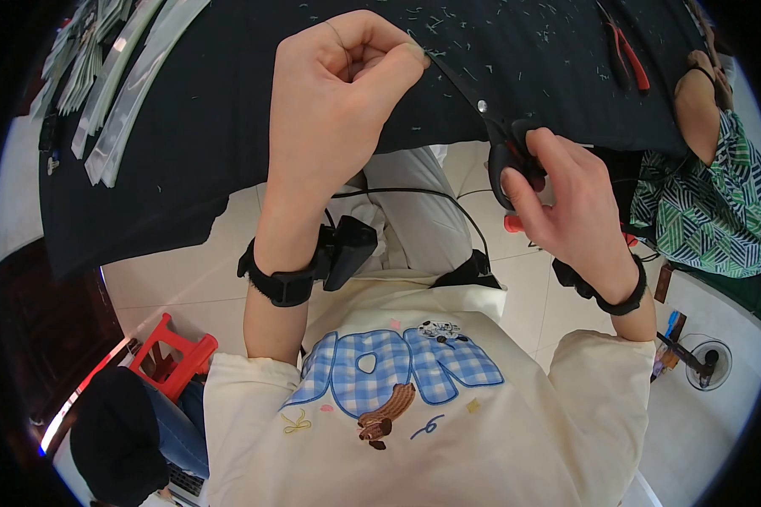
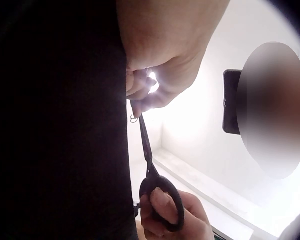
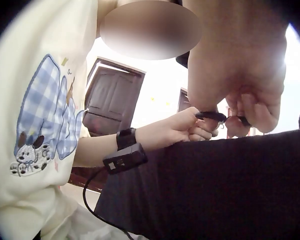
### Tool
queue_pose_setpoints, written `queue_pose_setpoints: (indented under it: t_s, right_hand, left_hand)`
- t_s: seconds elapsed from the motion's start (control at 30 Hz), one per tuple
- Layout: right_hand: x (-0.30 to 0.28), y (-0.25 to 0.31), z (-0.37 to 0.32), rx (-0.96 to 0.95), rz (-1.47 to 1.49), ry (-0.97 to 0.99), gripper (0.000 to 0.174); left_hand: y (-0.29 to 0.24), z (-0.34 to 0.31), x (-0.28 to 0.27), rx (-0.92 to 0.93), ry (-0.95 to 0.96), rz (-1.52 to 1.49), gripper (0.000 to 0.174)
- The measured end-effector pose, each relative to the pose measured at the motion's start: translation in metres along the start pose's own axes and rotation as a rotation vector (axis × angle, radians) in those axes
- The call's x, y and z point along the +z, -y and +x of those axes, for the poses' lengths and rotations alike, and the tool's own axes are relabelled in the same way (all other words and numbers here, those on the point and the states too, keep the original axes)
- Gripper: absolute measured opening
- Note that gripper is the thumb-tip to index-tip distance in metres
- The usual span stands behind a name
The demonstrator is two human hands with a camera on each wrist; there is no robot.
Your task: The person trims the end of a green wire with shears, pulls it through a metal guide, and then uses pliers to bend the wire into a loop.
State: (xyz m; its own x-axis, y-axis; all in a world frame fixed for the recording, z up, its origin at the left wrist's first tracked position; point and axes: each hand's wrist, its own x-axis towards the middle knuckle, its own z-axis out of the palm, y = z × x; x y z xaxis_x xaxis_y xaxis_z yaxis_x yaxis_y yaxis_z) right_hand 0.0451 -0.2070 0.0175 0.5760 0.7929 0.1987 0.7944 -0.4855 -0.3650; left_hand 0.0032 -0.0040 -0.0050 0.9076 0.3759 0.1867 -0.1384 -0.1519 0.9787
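Left hand (image 1: 338, 101) is raised over the front edge of the bench (image 1: 228, 127). Its fingers (image 1: 402, 57) are curled tight and pinch a small loop (image 2: 134, 118) right at the scissors tip. It is possibly thin wire, too small and backlit to be sure.

Right hand (image 1: 571, 211) grips the black scissors (image 1: 482, 108) by the handles, with the thumb (image 2: 162, 202) through one ring and the other fingers wrapped round. The scissors run slantwise between the two hands, just off the bench edge and above the lap. The tip touches the left fingertips. The blades look closed or nearly so.

The bench is covered in black cloth, which blocks most of the left wrist view and the lower part of the right wrist view. Pale clippings (image 1: 448, 25) are scattered on the cloth beyond the hands. Clear plastic strips (image 1: 118, 84) are stacked at the far left of the bench, well apart from the hands. Red-handled pliers (image 1: 631, 57) lie at the far right of it.

A second person in a green patterned top (image 1: 706, 198) sits close on the right, an arm on the bench near the pliers. A red stool (image 1: 177, 355) stands on the tiled floor at lower left. A black wrist camera (image 1: 347, 249) with a cable (image 1: 431, 193) hangs from the left wrist.
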Motion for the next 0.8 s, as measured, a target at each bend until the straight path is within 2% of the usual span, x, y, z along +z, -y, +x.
queue_pose_setpoints:
  t_s: [0.8]
  right_hand:
    - [0.0002, 0.0006, 0.0017, 0.019, 0.03, 0.021, 0.022]
  left_hand:
    - [0.0005, -0.0006, -0.0006, 0.03, -0.004, 0.066, 0.009]
